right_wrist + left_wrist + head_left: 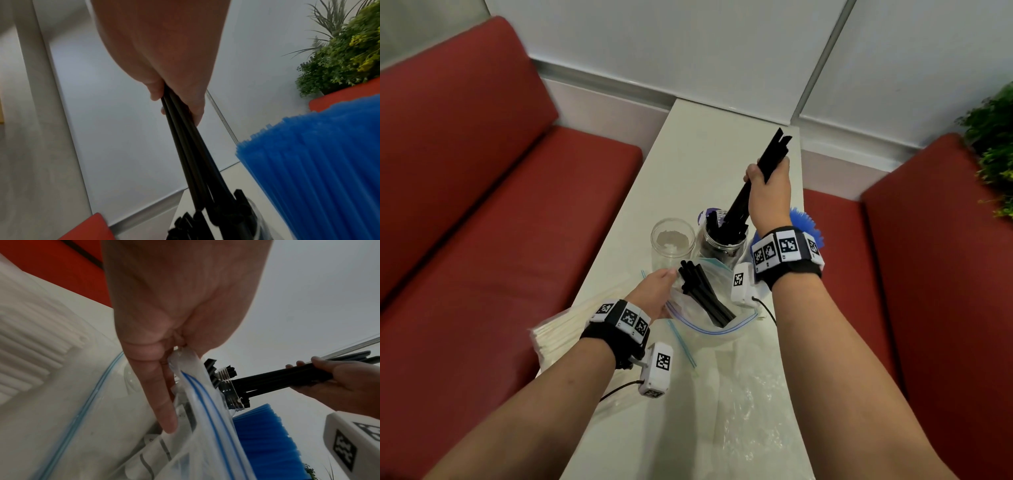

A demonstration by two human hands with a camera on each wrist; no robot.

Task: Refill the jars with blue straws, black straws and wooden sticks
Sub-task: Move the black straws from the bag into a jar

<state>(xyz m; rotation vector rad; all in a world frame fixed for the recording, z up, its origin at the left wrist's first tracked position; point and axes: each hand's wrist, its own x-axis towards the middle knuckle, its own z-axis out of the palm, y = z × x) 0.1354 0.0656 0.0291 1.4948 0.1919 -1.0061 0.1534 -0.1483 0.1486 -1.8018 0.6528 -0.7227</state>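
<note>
my right hand point(768, 192) grips a bundle of black straws point(760, 178), lower ends inside the middle jar point(719, 245). my left hand point(657, 291) pinches the rim of the zip bag point(709, 329), more black straws inside, at the jar's 6 o'clock. an empty jar point(672, 241) at its 9 o'clock, blue straws point(804, 226) at 3 o'clock.

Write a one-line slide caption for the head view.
Right hand lowers black straws into jar; left hand holds bag.
</note>
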